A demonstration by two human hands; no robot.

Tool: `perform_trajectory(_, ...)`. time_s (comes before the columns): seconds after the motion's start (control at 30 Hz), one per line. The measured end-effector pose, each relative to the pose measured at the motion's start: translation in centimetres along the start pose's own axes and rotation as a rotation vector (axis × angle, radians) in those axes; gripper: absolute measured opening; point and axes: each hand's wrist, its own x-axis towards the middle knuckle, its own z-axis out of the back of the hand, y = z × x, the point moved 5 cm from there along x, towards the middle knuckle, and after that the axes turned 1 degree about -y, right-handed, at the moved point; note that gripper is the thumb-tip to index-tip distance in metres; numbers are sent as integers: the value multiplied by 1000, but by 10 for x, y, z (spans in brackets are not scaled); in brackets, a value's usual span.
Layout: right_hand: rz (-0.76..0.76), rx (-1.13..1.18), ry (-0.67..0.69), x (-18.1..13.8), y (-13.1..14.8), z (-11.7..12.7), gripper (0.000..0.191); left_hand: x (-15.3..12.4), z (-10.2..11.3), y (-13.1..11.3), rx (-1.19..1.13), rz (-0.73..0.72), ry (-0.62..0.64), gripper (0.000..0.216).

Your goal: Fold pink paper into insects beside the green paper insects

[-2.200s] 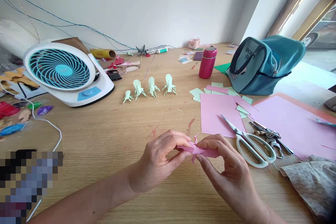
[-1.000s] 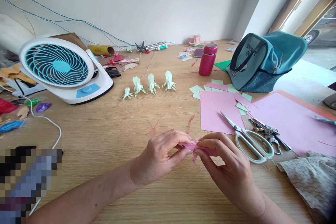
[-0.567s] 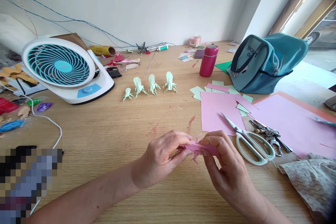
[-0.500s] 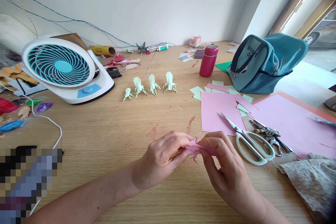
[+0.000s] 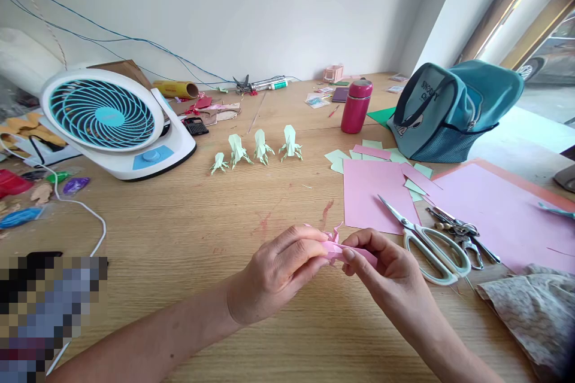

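Note:
A small pink folded paper figure (image 5: 338, 247) is held between both hands just above the wooden table (image 5: 188, 221). My left hand (image 5: 278, 269) pinches its left end with thumb and fingers. My right hand (image 5: 381, 269) pinches its right side, fingers closed along the fold. Thin paper points stick up from the figure's top. Several pale green folded paper figures (image 5: 258, 149) stand in a row farther back.
White-handled scissors (image 5: 426, 239) lie on pink paper sheets (image 5: 372, 191) to the right, beside keys (image 5: 462, 233). A white and teal fan (image 5: 112, 122) stands at left with a white cable (image 5: 85, 209). A pink bottle (image 5: 354, 106) and teal bag (image 5: 449, 108) sit behind.
My right hand has turned and lowered its wrist, so the pink figure now shows more from the side. The left hand keeps its pinch. Nothing else on the table moved.

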Motion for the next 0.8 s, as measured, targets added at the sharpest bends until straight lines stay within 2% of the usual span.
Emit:
perform_trajectory(0.23, -103, 226, 49, 3, -9, -1, 27, -3, -2, 4, -62, -27, 31, 22)
perform_trajectory(0.47, -186, 399, 21, 4, -17, -6, 26, -2, -6, 7, -108, 7, 21, 20)
perform_trajectory(0.6, -195, 415, 5, 3, -16, -8, 26, -1, -7, 9, -39, 12, -15, 18)
perform_trajectory(0.8, -254, 401, -18, 2, -22, -9, 28, -1, -7, 7, 132, -66, -3, 19)
